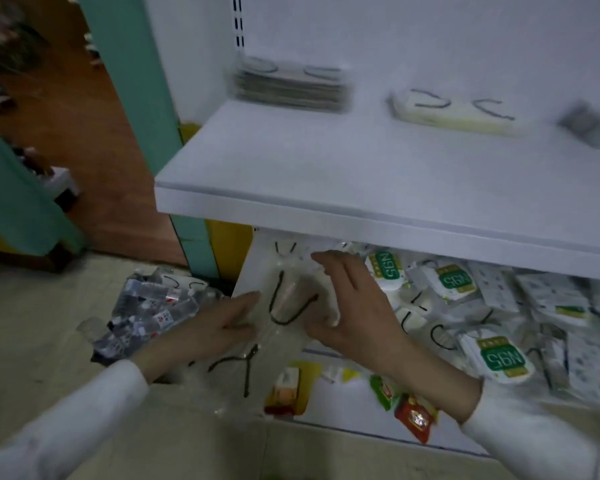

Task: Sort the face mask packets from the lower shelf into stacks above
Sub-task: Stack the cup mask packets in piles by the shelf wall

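Note:
Both hands hold a clear mask packet with black ear loops at the left end of the lower shelf. My left hand grips its left edge, and my right hand covers its right side. More clear packets hang below the left hand. A loose heap of packets, several with green N95 labels, fills the lower shelf to the right. On the upper shelf stand a grey stack, a white stack with black loops, and a dark stack at the far right.
A pile of dark packets lies on the floor left of the shelving. Small red, green and orange sachets lie on the bottom shelf under my right forearm. A teal post and wooden flooring are at the left.

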{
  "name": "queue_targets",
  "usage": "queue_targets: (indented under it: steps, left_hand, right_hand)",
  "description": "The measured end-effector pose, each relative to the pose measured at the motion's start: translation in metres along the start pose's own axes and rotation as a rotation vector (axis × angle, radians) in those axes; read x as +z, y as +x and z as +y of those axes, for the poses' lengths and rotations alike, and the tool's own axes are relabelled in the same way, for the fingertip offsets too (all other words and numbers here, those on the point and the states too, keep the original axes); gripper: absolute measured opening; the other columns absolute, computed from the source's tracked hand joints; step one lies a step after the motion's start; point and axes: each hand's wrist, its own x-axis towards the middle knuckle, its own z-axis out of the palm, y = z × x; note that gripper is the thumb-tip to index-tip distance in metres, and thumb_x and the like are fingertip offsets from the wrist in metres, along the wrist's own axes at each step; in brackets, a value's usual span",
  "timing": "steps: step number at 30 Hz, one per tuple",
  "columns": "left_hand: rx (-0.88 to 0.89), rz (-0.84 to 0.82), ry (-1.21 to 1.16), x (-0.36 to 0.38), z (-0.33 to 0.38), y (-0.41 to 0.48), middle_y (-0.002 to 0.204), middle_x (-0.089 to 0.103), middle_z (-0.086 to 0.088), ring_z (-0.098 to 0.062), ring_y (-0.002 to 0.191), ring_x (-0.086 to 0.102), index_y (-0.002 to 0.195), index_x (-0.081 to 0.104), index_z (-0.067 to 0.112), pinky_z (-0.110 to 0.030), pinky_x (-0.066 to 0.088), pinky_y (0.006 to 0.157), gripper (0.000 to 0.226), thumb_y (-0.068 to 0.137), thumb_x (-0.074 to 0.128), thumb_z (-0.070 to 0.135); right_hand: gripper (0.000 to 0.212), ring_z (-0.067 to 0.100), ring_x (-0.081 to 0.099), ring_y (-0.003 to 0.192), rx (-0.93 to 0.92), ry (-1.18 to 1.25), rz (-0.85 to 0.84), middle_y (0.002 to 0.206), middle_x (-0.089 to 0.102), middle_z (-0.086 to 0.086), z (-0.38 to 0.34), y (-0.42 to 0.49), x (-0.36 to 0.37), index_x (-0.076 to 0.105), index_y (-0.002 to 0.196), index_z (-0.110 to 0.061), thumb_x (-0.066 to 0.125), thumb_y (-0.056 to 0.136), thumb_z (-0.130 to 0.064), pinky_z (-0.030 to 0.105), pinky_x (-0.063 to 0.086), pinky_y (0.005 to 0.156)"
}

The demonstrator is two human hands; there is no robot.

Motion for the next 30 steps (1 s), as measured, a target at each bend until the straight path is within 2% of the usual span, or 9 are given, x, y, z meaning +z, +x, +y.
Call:
queue_targets:
  steps: [3,6,8,10,13,16,21,26,30]
  left_hand:
    - [0.161,-0.149,0.332,-0.027,0.052,-0.037,0.098,0.064,-0.009,-0.021,0.087,0.060,0.118,0.050,0.014,-0.019,0.043,0.074,0.023,0.096,0.050,0.021]
    - [0.367,-0.143,0.493,-0.056,0.107,-0.057,0.092,0.062,-0.012,-0.026,0.083,0.061,0.119,0.049,0.005,-0.038,0.051,0.077,0.041,0.093,0.047,0.036]
    - [0.434,-0.121,0.591,-0.073,0.148,-0.060,0.079,0.061,0.016,-0.003,0.071,0.058,0.120,0.051,0.004,-0.016,0.045,0.066,0.036,0.092,0.050,0.028]
    - [0.504,-0.075,0.634,-0.085,0.191,-0.058,0.071,0.056,0.024,0.004,0.063,0.051,0.113,0.053,0.007,-0.008,0.035,0.058,0.021,0.092,0.054,0.014]
    - [0.558,0.018,0.708,-0.100,0.240,-0.047,0.081,0.059,0.007,-0.007,0.070,0.052,0.111,0.051,0.019,-0.018,0.041,0.064,0.025,0.088,0.051,0.030]
    - [0.603,0.038,0.772,-0.112,0.272,-0.024,0.085,0.057,0.007,-0.011,0.076,0.053,0.109,0.052,0.022,-0.038,0.046,0.075,0.030,0.081,0.047,0.033]
    - [0.562,0.096,0.856,-0.112,0.303,0.020,0.079,0.060,-0.003,-0.022,0.074,0.056,0.103,0.053,0.027,-0.050,0.047,0.074,0.031,0.073,0.048,0.034]
    - [0.488,0.393,0.742,-0.116,0.290,0.047,0.103,0.060,0.017,-0.013,0.100,0.057,0.117,0.051,0.044,-0.033,0.046,0.086,0.053,0.070,0.075,0.050]
    - [0.516,0.529,-0.004,-0.105,0.243,0.064,0.123,0.050,0.004,-0.011,0.111,0.047,0.130,0.039,0.036,-0.018,0.042,0.082,0.081,0.066,0.085,0.016]
  right_hand:
    - [0.080,0.012,0.046,0.123,0.117,0.094,-0.185,0.137,0.049,-0.001,-0.028,-0.011,-0.032,0.035,0.143,-0.019,0.072,0.076,-0.040,0.023,0.039,0.100]
    - [0.058,0.002,0.063,0.101,0.142,0.399,-0.225,0.112,0.066,-0.012,-0.040,-0.003,-0.075,0.052,0.128,-0.026,0.075,0.076,-0.037,0.032,0.054,0.081]
    - [0.055,0.003,0.064,0.098,0.137,0.449,-0.145,0.109,0.067,-0.012,-0.048,0.008,-0.108,0.053,0.126,-0.027,0.078,0.077,-0.027,0.034,0.056,0.080]
    - [0.062,0.005,0.065,0.093,0.158,0.491,-0.062,0.107,0.065,-0.010,-0.056,0.021,-0.140,0.049,0.128,-0.029,0.080,0.075,-0.018,0.033,0.057,0.079]
    - [0.071,0.011,0.066,0.094,0.251,0.548,0.053,0.107,0.065,-0.005,-0.053,0.045,-0.180,0.048,0.129,-0.032,0.085,0.068,-0.023,0.037,0.058,0.082]
    - [0.079,0.023,0.064,0.101,0.360,0.601,0.152,0.115,0.063,0.013,-0.031,0.069,-0.207,0.049,0.129,-0.028,0.088,0.061,-0.026,0.038,0.054,0.090]
    - [0.036,0.022,0.067,0.089,0.292,0.661,0.121,0.100,0.070,0.015,-0.002,0.090,-0.230,0.067,0.109,-0.008,0.076,0.075,-0.003,0.036,0.052,0.087]
    - [0.019,0.018,0.067,0.082,0.323,0.705,0.296,0.091,0.072,0.009,0.040,0.093,-0.221,0.070,0.097,-0.005,0.071,0.079,0.001,0.029,0.055,0.076]
    - [0.017,0.020,0.067,0.082,0.368,0.824,0.411,0.089,0.071,0.007,0.070,0.085,-0.208,0.069,0.095,-0.007,0.068,0.081,0.002,0.031,0.055,0.078]
